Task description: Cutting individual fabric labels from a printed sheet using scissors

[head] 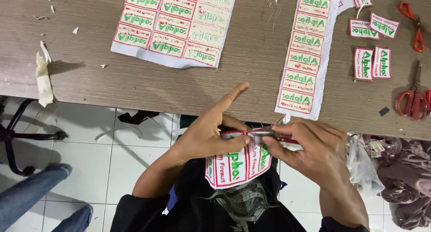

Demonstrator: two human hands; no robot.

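Note:
My left hand (210,129) pinches the top edge of a small white fabric piece (235,162) with embroidered green-and-red patches, held over my lap below the table edge, index finger stretched out. My right hand (310,149) grips a pair of red-handled scissors (269,134), only partly visible, with the blades at the top edge of that piece. The scissors' handles are hidden inside my fist.
On the wooden table (134,86) lie a large sheet of patches (175,23), a long strip of patches (305,52), several cut single patches (372,63), two more red scissors (413,99) (415,27) and fabric scraps (43,75). A plastic bag (363,162) sits at right. Another person's jeans leg (31,196) is lower left.

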